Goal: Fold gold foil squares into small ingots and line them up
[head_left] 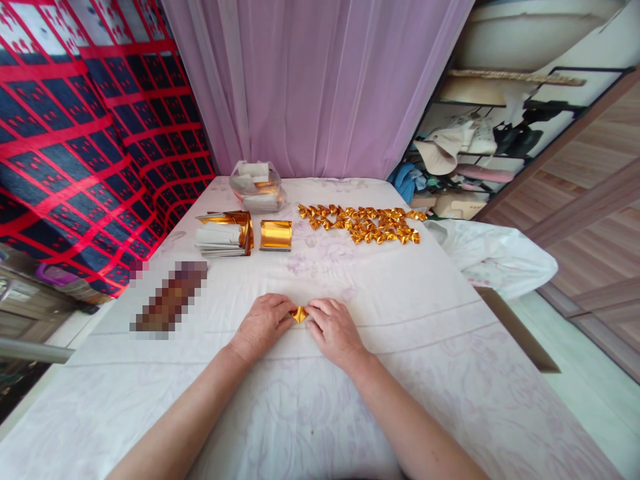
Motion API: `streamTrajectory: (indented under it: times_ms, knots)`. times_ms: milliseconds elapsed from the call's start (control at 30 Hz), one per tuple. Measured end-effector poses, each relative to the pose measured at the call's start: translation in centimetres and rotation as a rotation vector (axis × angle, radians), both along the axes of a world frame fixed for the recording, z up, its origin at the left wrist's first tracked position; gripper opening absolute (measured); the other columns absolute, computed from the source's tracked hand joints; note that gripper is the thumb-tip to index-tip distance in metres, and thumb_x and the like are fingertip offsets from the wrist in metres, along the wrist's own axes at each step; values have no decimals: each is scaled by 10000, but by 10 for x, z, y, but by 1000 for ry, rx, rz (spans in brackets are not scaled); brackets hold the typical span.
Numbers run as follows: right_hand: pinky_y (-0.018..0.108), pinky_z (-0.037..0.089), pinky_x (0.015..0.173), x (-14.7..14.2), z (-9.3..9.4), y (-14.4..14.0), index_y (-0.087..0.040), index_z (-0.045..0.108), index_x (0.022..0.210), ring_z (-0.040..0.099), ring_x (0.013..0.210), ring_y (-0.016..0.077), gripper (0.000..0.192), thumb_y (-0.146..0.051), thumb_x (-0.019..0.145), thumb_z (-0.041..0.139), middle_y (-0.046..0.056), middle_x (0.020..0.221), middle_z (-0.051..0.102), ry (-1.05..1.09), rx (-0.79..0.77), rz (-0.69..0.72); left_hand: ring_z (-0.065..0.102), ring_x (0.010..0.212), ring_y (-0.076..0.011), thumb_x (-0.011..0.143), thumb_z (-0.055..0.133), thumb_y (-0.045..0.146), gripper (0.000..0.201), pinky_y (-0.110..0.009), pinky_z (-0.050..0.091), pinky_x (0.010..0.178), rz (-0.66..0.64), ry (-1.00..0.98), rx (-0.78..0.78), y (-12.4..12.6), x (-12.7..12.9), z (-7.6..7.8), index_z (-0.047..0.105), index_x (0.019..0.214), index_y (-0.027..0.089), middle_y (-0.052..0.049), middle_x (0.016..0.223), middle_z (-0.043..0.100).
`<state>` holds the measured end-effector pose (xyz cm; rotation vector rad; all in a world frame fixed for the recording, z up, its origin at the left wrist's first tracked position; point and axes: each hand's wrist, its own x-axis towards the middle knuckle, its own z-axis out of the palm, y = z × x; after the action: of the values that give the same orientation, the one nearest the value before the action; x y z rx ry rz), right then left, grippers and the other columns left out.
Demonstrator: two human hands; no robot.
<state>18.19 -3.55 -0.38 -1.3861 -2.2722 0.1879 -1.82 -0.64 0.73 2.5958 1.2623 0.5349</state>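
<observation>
A small folded piece of gold foil paper [299, 315] is pinched at its two ends, low over the middle of the table. My left hand [265, 322] has its fingers closed on the left end. On the right end, the fingers of my right hand [334, 328] are closed too. Several finished-looking gold foil folds [385, 223] lie in rows beyond my right hand. Past my left hand are a short stack of gold foil sheets [276, 236] and a thicker pile of foil sheets with pale backs [220, 240]. My fingers partly cover the held piece.
A clear plastic bag [256, 187] with more sheets stands at the table's far edge. A blurred-out brown object [170, 300] lies at left. A white plastic bag [500, 257] and a shelf with hats and shoes [470, 143] are off the right side.
</observation>
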Motion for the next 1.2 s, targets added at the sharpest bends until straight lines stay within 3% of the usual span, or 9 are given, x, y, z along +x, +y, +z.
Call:
streamTrajectory:
  times_ms: [233, 400, 567, 1200]
  knots:
    - [378, 452, 857, 0, 0, 0, -214, 659, 1085, 555, 992, 216, 228, -175, 882, 565, 63, 1094, 647, 6, -6, 0, 602, 951, -214, 938, 540, 340, 235, -385, 455, 864, -18, 30, 91, -1, -9, -2, 711, 1072, 253, -57, 1015, 694]
    - [369, 459, 868, 1, 1, 0, -219, 665, 1091, 552, 986, 206, 255, -158, 858, 582, 59, 1080, 639, 31, -4, 2, 614, 940, -205, 932, 542, 337, 246, -380, 464, 862, 22, -37, 74, -1, -13, -8, 704, 1091, 242, -57, 1006, 701]
    - [374, 459, 876, 1, 0, 0, -225, 662, 1101, 550, 988, 208, 262, -159, 861, 581, 58, 1083, 637, 56, -15, -5, 607, 924, -209, 926, 547, 354, 244, -381, 458, 849, 40, -9, 86, 0, -11, -6, 715, 1071, 252, -60, 983, 694]
    - [369, 461, 859, 2, 7, 8, -225, 676, 985, 557, 946, 213, 182, -150, 825, 636, 52, 1013, 644, 86, -106, 11, 605, 909, -212, 869, 626, 297, 161, -389, 414, 840, 84, 2, -26, 2, -6, 2, 704, 999, 245, -31, 949, 687]
